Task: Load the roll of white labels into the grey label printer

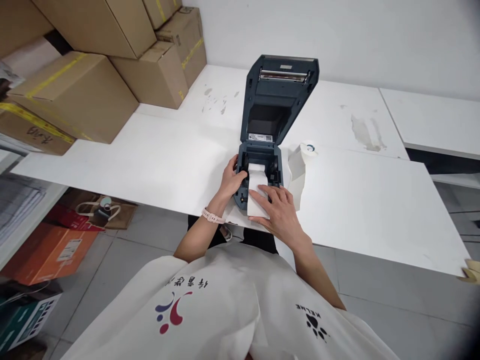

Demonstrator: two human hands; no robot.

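Printer lid (279,95) stands open; paper strip (257,192) is pressed flat by the right hand (279,212), the printer body (258,175) gripped by the left hand (230,182). Lid closing remains, seemingly.

The right hand (279,212) covers the lower end of the paper strip (257,192), and the left hand (232,181) hides the near left side of the printer (262,165). The print on the printer's label (260,137) is too small to read. The boxes (75,90) are cut off by the top and left edges
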